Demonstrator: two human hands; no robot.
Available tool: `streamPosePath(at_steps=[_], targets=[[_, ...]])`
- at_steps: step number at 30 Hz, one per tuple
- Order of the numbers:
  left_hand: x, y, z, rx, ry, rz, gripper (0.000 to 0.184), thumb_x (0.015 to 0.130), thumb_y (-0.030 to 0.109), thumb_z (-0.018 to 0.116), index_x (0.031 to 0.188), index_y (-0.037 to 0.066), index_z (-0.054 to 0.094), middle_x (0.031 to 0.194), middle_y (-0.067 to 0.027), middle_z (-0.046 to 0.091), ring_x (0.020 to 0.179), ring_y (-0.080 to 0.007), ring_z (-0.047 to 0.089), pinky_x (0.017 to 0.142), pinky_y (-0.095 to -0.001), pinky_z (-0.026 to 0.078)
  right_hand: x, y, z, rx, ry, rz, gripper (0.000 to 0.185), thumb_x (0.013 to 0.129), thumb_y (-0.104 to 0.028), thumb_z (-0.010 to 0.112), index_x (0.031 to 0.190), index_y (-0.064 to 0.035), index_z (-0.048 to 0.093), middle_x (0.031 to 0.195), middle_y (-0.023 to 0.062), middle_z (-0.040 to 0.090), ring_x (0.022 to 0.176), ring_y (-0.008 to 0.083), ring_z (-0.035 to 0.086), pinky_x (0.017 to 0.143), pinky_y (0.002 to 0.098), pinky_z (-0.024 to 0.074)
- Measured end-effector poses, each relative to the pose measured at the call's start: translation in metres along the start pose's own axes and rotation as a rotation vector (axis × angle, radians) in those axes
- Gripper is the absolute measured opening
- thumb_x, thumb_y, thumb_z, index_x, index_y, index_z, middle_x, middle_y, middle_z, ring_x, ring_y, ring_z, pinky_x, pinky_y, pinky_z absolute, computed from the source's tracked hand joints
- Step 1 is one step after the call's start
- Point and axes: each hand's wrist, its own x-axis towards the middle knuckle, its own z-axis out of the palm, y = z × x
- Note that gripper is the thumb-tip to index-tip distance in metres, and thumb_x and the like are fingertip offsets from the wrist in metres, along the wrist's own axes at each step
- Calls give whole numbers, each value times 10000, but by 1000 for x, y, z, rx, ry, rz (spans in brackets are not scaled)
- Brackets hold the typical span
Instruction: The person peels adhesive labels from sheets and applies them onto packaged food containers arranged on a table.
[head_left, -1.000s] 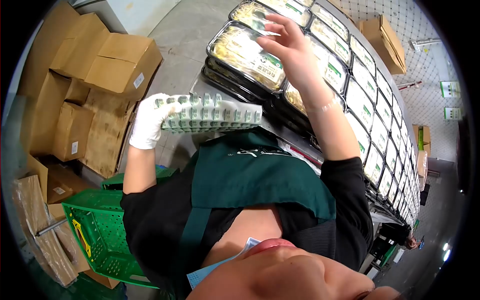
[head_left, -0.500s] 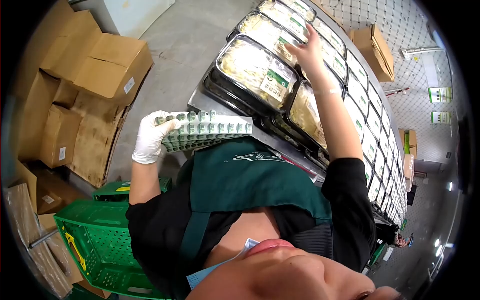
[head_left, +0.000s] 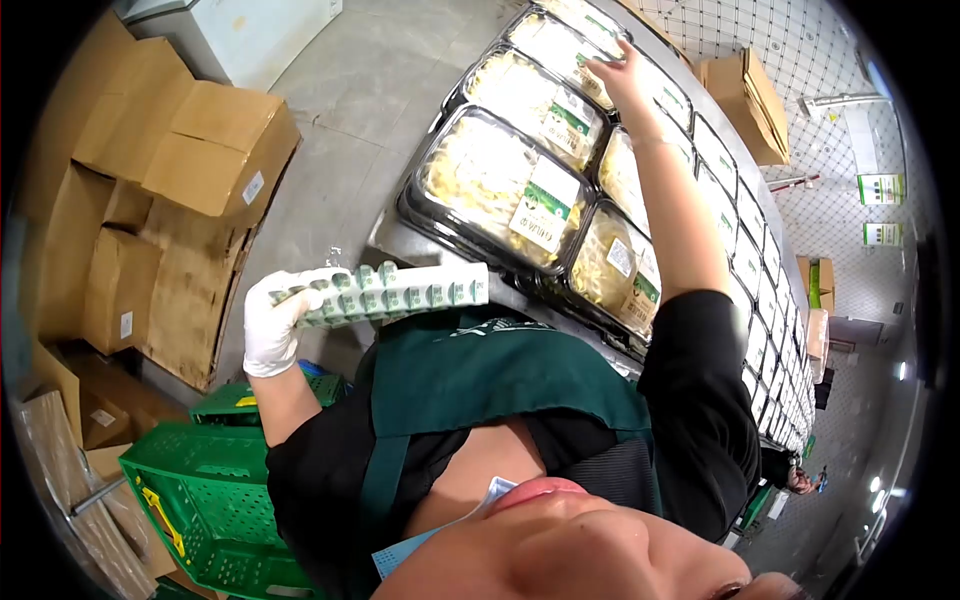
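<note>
My left hand (head_left: pixel 278 318), in a white glove, grips a strip of several green-and-white stickers (head_left: pixel 400 294) at its left end, fingers closed around it. The strip is held out over my dark green apron (head_left: pixel 490 385). My right hand (head_left: pixel 622 82), bare, reaches forward over the rows of packs, thumb and fingers apart. Its fingertips are at the label of a black tray with a clear lid (head_left: pixel 565 52); whether they touch it is unclear. Nearer to me lies another lidded tray of pale, strip-like food (head_left: pixel 500 190), bearing a green-and-white label (head_left: pixel 546 205).
Stacked trays (head_left: pixel 745 265) run far along the metal table (head_left: pixel 388 240) to the right. Open cardboard boxes (head_left: pixel 215 150) stand on a wooden pallet at left. Green crates (head_left: pixel 215 500) are beside me, lower left. A person (head_left: pixel 785 470) is in the distance at right.
The view has shifted, so the near trays sit lower in it. My left hand with the sticker strip is lower and further left. My right hand is at a label further along the row.
</note>
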Motion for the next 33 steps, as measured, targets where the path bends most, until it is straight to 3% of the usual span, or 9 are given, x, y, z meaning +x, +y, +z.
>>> streamPosePath(at_steps=[3,6,10,18,24,27,28,31,33], targets=[[3,14,6,-9,-108,89,128,634,-105,451,747,-100,510,873,-248,594,748,-225,607,660,-287,491,6,-43,15,12,65,42,555,679,-234,666,1136,-23,433,859,95,576,813,188,550,759,303,439],[6,18,8,0,-148,112,83,620,-102,466,703,-89,468,883,-299,573,758,-271,610,647,-313,501,27,-23,56,-370,172,-349,497,712,-192,617,1130,-17,413,862,131,581,827,260,560,773,331,435],[8,14,0,21,-56,35,82,628,-80,495,708,-82,474,874,-292,577,753,-272,610,644,-310,501,14,-32,29,-944,61,-258,640,761,-489,487,1260,-119,336,1057,211,505,1030,318,461,867,407,374],[16,11,2,-166,-33,24,189,667,30,644,774,-86,538,845,-278,586,723,-259,614,641,-322,503,134,10,18,-38,-13,34,374,674,-418,633,826,-77,615,738,84,629,660,211,607,701,315,461],[7,37,25,22,-145,-82,267,730,159,644,836,-50,517,883,-256,584,769,-257,601,705,-334,478,130,-13,39,-837,101,-51,555,723,-540,500,1066,-107,556,1078,158,535,1079,279,449,889,396,349],[-8,25,31,-8,-30,68,354,744,247,635,865,-47,479,913,-212,578,857,-239,571,761,-330,452,158,29,35,-660,137,133,561,722,-537,497,1090,-116,537,1140,163,488,1101,309,418,914,405,325],[-8,21,25,90,-95,135,244,753,62,569,914,-83,458,964,-233,566,868,-270,579,746,-336,474,165,42,32,-570,143,169,529,727,-516,505,1068,-113,550,1111,163,510,1079,304,442,906,399,340],[-5,34,42,154,-99,99,178,730,43,564,850,-70,497,902,-233,587,855,-260,584,766,-345,462,161,35,19,-278,267,-82,475,719,-425,576,999,-41,574,961,123,603,895,225,569,779,297,425],[2,35,54,121,-150,169,152,723,46,566,826,-56,521,872,-218,596,822,-229,586,753,-332,456,108,-20,1,330,-90,-313,362,806,-301,554,996,7,563,875,22,577,796,104,503,731,234,391]])
